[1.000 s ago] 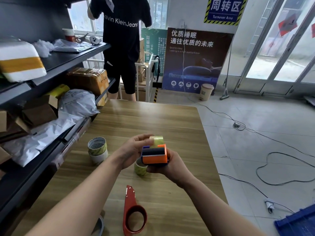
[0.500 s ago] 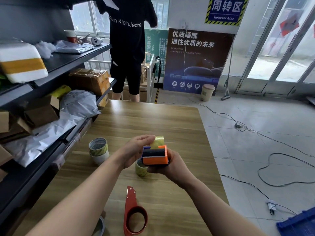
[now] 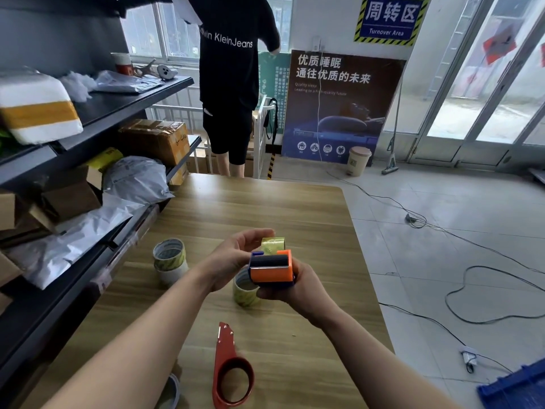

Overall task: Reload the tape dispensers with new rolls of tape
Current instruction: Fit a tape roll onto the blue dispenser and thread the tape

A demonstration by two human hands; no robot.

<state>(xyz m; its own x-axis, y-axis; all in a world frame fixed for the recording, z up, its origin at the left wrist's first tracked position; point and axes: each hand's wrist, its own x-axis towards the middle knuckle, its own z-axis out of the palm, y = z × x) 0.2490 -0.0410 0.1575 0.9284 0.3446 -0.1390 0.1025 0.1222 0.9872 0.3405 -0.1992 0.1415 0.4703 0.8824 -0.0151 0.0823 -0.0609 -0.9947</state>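
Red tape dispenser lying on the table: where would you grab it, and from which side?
Take the red tape dispenser by its round ring end, coming from above on the near side. It lies flat on the table with the ring's hole facing up, so fingers can hook the rim. The narrow far tip seems to carry the metal cutter, so it is probably best avoided.

Two dispensers are counted: the orange dispenser (image 3: 271, 273) at centre and the red dispenser (image 3: 223, 354) at lower centre. Five rolls are counted: a top roll (image 3: 169, 253) and bottom roll (image 3: 174, 276) stacked left of centre, a loaded roll (image 3: 272, 243), a table roll (image 3: 244, 296), an edge roll (image 3: 174, 391) at the bottom
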